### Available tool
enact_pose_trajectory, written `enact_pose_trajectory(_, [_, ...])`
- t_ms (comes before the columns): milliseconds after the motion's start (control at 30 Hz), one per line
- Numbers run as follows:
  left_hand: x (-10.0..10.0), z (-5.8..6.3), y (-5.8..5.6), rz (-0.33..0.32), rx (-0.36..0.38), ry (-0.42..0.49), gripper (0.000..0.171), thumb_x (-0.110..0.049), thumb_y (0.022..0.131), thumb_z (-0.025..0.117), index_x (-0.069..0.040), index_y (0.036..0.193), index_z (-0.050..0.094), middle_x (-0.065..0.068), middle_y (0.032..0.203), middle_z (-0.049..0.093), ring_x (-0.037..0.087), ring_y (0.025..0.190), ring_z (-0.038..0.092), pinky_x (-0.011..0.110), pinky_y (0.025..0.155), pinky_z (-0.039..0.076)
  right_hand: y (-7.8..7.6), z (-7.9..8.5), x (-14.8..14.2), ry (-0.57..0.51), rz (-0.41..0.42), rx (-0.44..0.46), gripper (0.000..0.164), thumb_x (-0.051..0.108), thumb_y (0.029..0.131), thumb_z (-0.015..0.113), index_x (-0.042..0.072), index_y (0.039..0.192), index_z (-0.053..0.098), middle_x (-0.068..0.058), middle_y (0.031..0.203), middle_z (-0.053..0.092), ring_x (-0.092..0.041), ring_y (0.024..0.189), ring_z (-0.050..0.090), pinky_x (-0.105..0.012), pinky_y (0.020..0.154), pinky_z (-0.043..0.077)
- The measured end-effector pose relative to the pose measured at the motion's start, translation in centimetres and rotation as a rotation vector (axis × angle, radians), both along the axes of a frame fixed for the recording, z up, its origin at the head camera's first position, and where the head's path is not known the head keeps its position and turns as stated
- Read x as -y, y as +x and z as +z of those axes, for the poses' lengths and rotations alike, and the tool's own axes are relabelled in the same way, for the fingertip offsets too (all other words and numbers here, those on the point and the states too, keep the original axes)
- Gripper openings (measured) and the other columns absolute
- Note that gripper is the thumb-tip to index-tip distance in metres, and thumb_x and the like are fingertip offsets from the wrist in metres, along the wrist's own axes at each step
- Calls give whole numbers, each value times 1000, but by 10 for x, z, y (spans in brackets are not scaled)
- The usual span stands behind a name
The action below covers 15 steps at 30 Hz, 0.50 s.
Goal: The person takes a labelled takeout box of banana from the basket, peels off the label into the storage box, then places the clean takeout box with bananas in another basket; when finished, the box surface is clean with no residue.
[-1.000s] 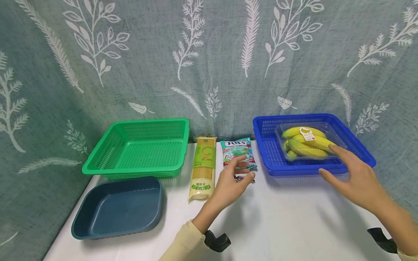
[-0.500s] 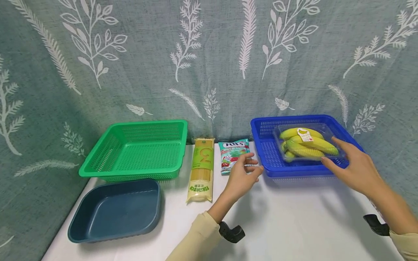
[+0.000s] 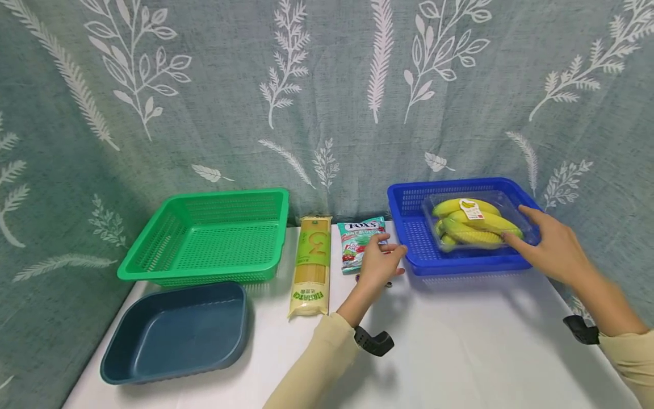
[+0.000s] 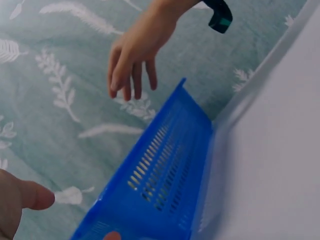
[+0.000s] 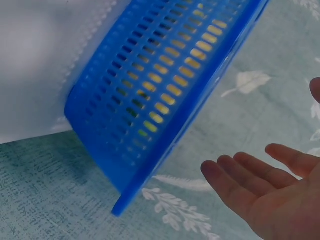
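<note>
A blue plastic basket point(image 3: 460, 266) stands at the right, holding a clear box of bananas point(image 3: 462, 218) with a white label. My left hand point(image 3: 379, 266) reaches toward the basket's left front corner, fingers loosely bent; in the left wrist view its thumb point(image 4: 37, 195) is apart from the rim and one fingertip shows low against the wall. Over the basket's right side hangs my right hand point(image 3: 554, 250), overlapping the rim in the head view. The right wrist view shows that hand point(image 5: 265, 195) with fingers spread, a gap between them and the basket wall point(image 5: 112, 120).
Behind my left hand lies a FOX'S mint candy bag point(image 3: 352, 250), with a small dark wrapped piece point(image 3: 388, 284) under the hand. Left of it lies a pack of noodles point(image 3: 310, 267). A green basket point(image 3: 225, 250) and a dark blue tray point(image 3: 179, 335) stand at the left. A patterned curtain point(image 3: 357, 159) hangs behind.
My left hand has moved right to the blue basket's left front corner. My right hand has moved farther back over its right side. The view has turned slightly right.
</note>
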<state>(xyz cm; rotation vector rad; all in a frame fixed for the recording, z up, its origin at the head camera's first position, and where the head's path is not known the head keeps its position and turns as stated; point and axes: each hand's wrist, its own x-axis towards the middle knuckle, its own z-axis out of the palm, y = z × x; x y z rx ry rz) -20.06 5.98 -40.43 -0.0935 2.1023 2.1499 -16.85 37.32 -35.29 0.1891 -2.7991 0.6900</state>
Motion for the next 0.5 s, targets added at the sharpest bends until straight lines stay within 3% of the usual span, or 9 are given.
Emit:
enact_pose_trajectory(233, [-12, -9, -15, 53, 50, 45, 51, -10, 91, 72, -4, 137, 51, 7, 101, 64, 20, 86, 66, 35, 62, 60, -29, 1, -14, 11, -43, 112, 80, 47, 102, 52, -10, 152, 26, -44, 136, 41, -60, 118, 42, -73, 83, 39])
enact_pose_trajectory(500, [-19, -15, -20, 69, 81, 156, 52, 0, 88, 72, -4, 136, 52, 9, 97, 62, 20, 77, 67, 30, 57, 59, -49, -4, -28, 1, -98, 191, 82, 50, 104, 45, -18, 146, 27, -49, 133, 37, -64, 116, 39, -73, 85, 40])
